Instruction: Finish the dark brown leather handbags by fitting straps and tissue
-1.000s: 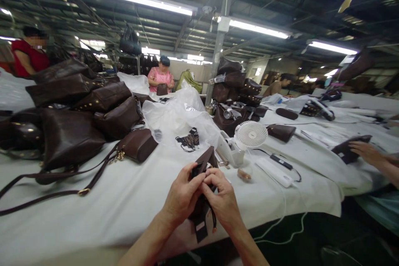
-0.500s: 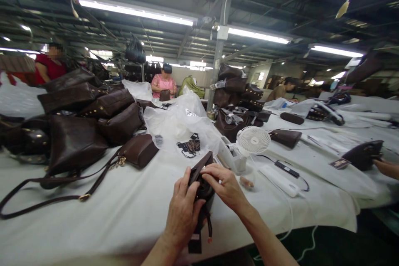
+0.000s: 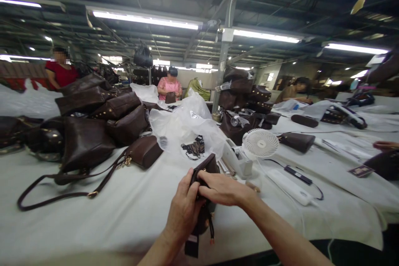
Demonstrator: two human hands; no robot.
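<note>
A small dark brown leather bag [image 3: 209,163] is between my hands at the table's near side. My left hand [image 3: 183,201] grips its left side, with the fingers along the upper edge. The fingers of my right hand [image 3: 221,187] reach into the top opening, and their tips are hidden there. Below my hands hang a black tag [image 3: 191,246] and a short dark strap end [image 3: 212,232] with a metal tip.
Brown bags [image 3: 87,141] are heaped at left, beside a strapped pouch [image 3: 145,151]. Clear plastic wrap [image 3: 183,120] carries black hang tags [image 3: 195,147]. A white fan [image 3: 260,143], tape dispenser [image 3: 238,160] and power strip [image 3: 291,187] lie right. Other people work farther off.
My right hand has moved from the bag's top edge down into its opening. The left hand keeps its hold. The view has shifted slightly to the left.
</note>
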